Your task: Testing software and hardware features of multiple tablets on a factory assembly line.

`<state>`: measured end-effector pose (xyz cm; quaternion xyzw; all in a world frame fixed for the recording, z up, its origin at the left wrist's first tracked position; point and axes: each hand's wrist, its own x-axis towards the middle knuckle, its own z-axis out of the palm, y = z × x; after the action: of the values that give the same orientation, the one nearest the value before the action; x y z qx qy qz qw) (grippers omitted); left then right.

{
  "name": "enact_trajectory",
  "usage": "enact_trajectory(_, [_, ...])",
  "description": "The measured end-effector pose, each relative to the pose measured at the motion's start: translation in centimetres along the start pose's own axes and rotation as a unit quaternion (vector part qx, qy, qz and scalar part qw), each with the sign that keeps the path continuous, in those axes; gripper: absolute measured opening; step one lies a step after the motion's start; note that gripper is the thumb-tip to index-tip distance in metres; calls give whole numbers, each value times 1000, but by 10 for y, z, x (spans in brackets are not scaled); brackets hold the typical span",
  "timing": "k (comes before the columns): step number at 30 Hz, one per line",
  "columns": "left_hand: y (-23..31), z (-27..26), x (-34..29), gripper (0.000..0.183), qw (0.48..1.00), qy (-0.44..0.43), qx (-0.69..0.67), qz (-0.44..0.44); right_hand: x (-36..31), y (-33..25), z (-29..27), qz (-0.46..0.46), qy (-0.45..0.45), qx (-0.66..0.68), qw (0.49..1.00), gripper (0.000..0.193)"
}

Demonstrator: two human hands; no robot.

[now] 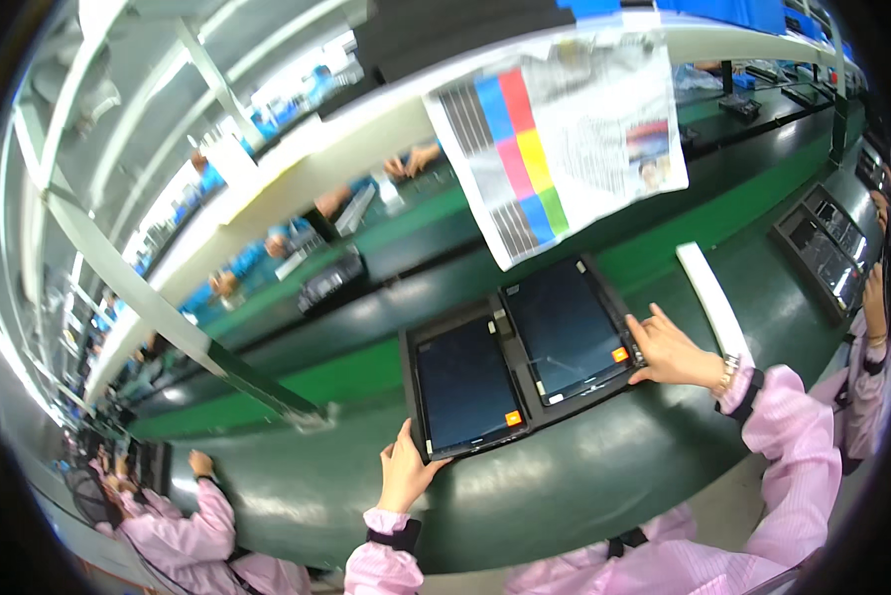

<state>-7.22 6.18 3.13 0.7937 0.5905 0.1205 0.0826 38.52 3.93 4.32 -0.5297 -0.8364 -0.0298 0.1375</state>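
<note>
A black two-compartment tray (pixel 527 395) lies on the green bench in front of me, slightly turned. In its left compartment is a dark flat screen (pixel 463 382) with an orange sticker near its lower right corner. The right compartment holds a similar dark screen (pixel 565 332), also with an orange sticker. My left hand (pixel 406 472) grips the tray's near left corner, thumb along the front edge. On the tray's right side, my right hand (pixel 672 349) holds the edge, its fingers partly spread and some fingertips hidden.
A white strip (pixel 713 297) lies right of the tray. Another black tray with screens (pixel 821 243) sits farther right, near a co-worker. A printed colour sheet (pixel 574 139) hangs from the shelf ahead. A co-worker in pink (pixel 183 516) sits left; a metal post (pixel 183 337) stands ahead left.
</note>
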Motion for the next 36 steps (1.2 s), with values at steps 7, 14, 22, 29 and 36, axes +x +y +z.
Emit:
enact_trajectory(7, [-85, 47, 100, 76, 948, 196, -41, -249, 147, -8, 98, 113, 151, 13, 982, 80])
enact_trajectory(14, [1, 1, 79, 51, 925, 191, -327, 28, 145, -13, 103, 170, 136, 43, 975, 62])
enact_trajectory(22, [125, -182, -58, 16, 682, 179, -487, 515, -63, 10, -6, 285, 113, 6, 952, 61])
enact_trajectory(29, [189, -206, -67, 28, 461, 344, -570, 586, -181, 73, 41, 492, 3, -81, 867, 89])
enact_trajectory(36, [217, -222, -63, 25, 423, 383, -550, 610, -147, 44, 19, 401, 31, -49, 914, 73])
